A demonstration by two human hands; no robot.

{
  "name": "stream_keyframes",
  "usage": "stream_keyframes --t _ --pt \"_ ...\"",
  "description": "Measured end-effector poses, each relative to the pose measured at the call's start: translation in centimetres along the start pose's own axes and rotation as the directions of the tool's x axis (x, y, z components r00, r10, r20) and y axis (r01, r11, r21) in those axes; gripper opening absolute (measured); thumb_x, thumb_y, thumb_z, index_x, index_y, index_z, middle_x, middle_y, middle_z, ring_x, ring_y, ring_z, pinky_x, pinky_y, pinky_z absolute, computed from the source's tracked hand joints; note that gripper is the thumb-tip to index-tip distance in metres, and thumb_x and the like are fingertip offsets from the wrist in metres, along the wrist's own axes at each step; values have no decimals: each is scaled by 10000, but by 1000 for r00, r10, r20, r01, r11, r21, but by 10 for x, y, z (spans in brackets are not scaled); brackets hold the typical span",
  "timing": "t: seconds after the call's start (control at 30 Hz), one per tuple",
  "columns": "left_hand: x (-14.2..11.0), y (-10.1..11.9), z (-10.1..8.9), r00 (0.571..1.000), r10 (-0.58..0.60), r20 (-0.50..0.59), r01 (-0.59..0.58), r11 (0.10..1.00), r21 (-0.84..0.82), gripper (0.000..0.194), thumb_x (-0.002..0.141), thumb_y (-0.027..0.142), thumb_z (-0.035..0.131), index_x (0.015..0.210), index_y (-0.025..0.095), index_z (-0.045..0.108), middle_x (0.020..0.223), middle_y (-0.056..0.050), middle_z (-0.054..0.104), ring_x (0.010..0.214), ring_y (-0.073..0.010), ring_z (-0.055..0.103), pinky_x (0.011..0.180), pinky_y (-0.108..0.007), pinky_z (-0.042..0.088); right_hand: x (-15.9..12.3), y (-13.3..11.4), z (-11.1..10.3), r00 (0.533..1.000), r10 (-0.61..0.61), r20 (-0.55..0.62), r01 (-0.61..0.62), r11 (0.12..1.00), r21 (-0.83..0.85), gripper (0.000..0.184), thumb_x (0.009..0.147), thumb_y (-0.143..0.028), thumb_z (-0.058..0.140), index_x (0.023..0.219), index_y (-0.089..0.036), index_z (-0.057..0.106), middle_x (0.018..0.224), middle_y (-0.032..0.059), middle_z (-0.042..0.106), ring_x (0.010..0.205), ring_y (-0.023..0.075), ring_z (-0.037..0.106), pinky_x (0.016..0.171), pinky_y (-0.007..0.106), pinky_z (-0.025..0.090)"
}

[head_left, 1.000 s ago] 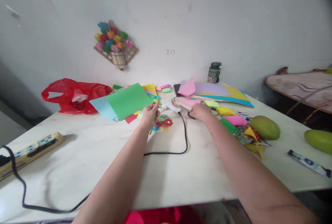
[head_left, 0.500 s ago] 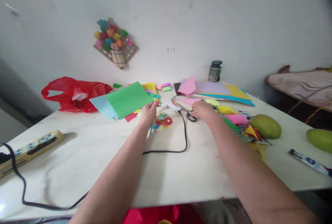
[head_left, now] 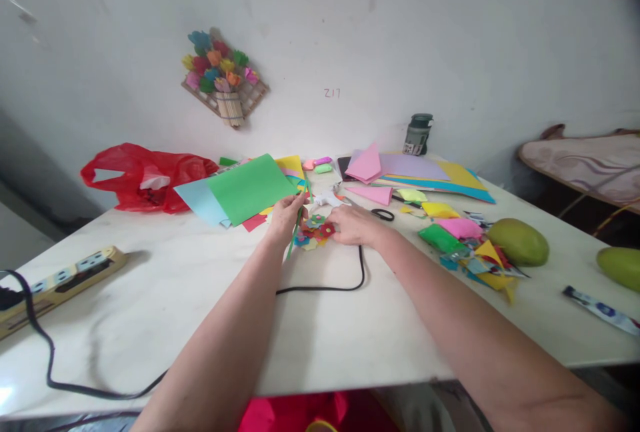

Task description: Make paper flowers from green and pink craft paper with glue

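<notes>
The wall [head_left: 450,52] carries handwritten marks that read as "217"; the labels on the one dark bottle [head_left: 418,135] and the one tube [head_left: 600,310] are too small to read. On the tabletop [head_left: 200,272] lie two green fruits [head_left: 519,243] at the right, one power strip [head_left: 63,285] at the near left, one red bag [head_left: 145,179] at the far left, one pair of scissors [head_left: 383,215] and one white glue gun [head_left: 326,199]. The paper flowers [head_left: 310,243] overlap too closely to count. The person's left hand [head_left: 287,217] has its grip closed on a thin green strip [head_left: 292,245], which sticks out past the fingers towards both the near and far sides. The flowers lie between the hands, just right of that grip. The right hand [head_left: 353,224] reaches their right edge, just on the near side of the glue gun; whether its fingertips are together or apart, one cannot tell.
</notes>
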State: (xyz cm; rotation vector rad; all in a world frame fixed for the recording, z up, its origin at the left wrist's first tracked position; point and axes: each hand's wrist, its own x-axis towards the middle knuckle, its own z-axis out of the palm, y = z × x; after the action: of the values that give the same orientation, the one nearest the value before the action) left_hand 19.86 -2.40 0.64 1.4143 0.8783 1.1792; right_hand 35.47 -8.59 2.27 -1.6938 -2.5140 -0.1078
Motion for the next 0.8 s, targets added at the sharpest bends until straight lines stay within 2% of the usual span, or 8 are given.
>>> stream_keyframes --t 0.23,0.33,0.4,0.43,0.5,0.6,0.7,0.8 --pt "0 -3 -1 999 9 33 -8 999 -51 338 677 446 595 702 109 574 454 12 529 334 -56 413 363 -191 282 0 -3 0 999 32 -20 -34 992 -123 251 749 -224 447 837 -178 678 847 102 665 825 226 593 703 305 404" --pt "1 -6 -2 998 21 56 -18 999 -49 345 673 441 604 733 101 589 474 3 550 339 -57 424 368 -187 298 5 7 9 987 110 -119 -111 994 4 254 744 -192 454 848 -195 685 837 85 674 841 218 597 713 300 419" --pt "2 -8 -3 996 29 84 -24 998 -53 348 669 439 612 746 100 599 493 -6 568 346 -58 435 371 -187 305 9 15 16 958 212 -192 -166 959 229 254 740 -171 465 866 -204 683 827 66 675 835 203 605 702 288 437" --pt "3 -9 -4 994 31 104 -25 998 -58 344 668 436 615 744 101 603 500 -9 574 349 -58 438 372 -187 304 11 18 18 940 278 -195 -186 902 391 251 742 -163 469 874 -195 680 805 60 674 802 190 614 674 275 451" --pt "3 -9 -3 988 35 153 -24 997 -75 326 671 426 619 729 105 609 502 -11 580 351 -58 439 374 -186 299 15 22 20 906 405 -125 -206 678 706 251 749 -145 468 913 -161 658 745 56 665 695 168 629 579 252 472" --pt "0 -7 -1 973 31 228 -14 997 -78 293 678 401 622 711 110 619 505 -10 585 360 -56 438 386 -187 304 17 22 17 875 483 -39 -135 320 938 222 723 -108 503 908 -126 624 689 43 647 585 146 624 469 224 467" --pt "-3 -3 3 962 15 271 -7 999 -31 283 684 400 617 718 119 631 527 -9 597 375 -57 438 398 -190 317 16 21 12 874 483 -62 -12 149 989 104 675 -96 567 765 -123 612 640 25 634 538 124 609 430 196 454" --pt "-6 -1 5 960 -1 280 -5 1000 19 282 683 405 616 724 126 632 526 -6 598 372 -61 434 393 -193 320 16 23 11 857 508 -82 63 56 996 51 657 -113 603 706 -125 604 599 11 622 521 109 600 435 191 465"
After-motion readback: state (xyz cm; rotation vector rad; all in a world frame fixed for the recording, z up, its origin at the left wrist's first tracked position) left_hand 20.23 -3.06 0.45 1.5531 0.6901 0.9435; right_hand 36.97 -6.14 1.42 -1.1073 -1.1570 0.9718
